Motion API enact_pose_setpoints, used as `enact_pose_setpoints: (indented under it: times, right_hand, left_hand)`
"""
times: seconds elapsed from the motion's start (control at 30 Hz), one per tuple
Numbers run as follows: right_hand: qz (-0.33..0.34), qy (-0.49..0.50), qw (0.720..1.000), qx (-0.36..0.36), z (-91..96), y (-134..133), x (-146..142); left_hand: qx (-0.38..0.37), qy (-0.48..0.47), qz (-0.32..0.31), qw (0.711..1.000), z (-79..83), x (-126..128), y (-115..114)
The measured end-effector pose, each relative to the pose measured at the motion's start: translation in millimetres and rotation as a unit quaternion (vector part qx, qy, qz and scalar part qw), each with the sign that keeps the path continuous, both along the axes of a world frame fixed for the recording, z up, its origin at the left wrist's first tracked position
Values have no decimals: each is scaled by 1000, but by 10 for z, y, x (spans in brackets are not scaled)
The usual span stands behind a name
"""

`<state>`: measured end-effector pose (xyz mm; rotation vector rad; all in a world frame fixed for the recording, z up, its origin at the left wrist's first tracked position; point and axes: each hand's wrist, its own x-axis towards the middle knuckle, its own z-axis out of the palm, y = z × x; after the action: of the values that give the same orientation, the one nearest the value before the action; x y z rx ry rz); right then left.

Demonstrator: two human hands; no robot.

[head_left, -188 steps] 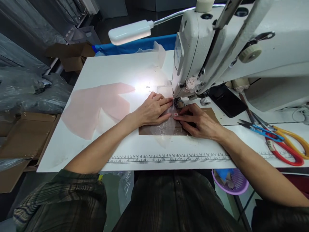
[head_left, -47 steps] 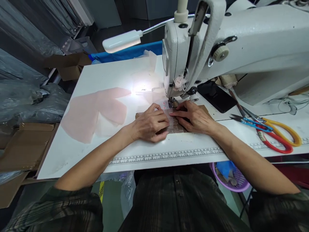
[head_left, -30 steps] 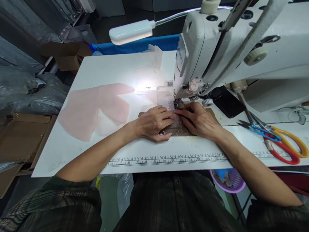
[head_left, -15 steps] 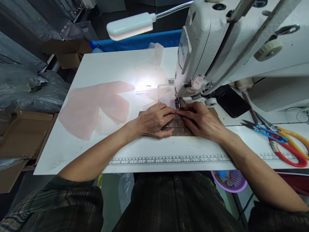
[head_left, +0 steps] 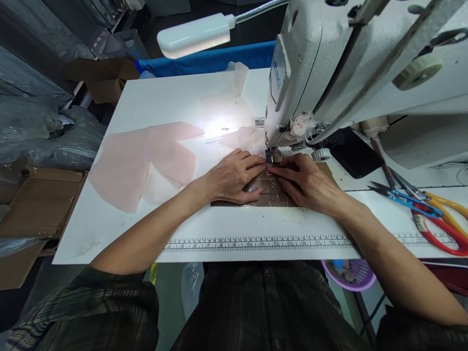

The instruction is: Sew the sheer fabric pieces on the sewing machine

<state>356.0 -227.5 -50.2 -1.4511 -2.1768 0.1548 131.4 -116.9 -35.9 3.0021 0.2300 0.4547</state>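
Observation:
At the presser foot (head_left: 274, 156) of a white sewing machine (head_left: 298, 73), both my hands rest palm down. My left hand (head_left: 234, 178) lies left of the foot. Its fingers stretch over the fabric there and its thumb stands apart. My right hand (head_left: 303, 178) is right of the foot, its index finger reaching to the foot's front and its thumb apart below. A small pale sheer fabric lies under the foot and fingertips, mostly hidden. A shiny brown patch (head_left: 272, 192) covers the table beneath my hands.
Pale pink sheer fabric pieces (head_left: 127, 161) lie at left. A lamp (head_left: 195, 36) lights the table. At right are a dark phone (head_left: 354, 152), blue snips (head_left: 415, 202) and red-handled scissors (head_left: 438, 236). A ruler strip (head_left: 256, 243) runs along the front edge; a purple basket (head_left: 365, 280) is below.
Both hands stay near the foot; my left fingertips are slightly farther forward beside it. The sheer fabric has shifted toward the foot, and more of the brown patch shows between my hands.

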Motion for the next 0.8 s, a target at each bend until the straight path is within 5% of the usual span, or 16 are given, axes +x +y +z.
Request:
enact_pose_setpoints:
  times: [0.63, 0.8]
  right_hand:
    - [-43, 112, 981, -152, 305, 84, 243]
    - [-115, 105, 974, -166, 277, 181, 244]
  left_hand:
    - [36, 49, 22, 998, -15, 2, 120]
    - [34, 64, 36, 997, 0, 4, 109]
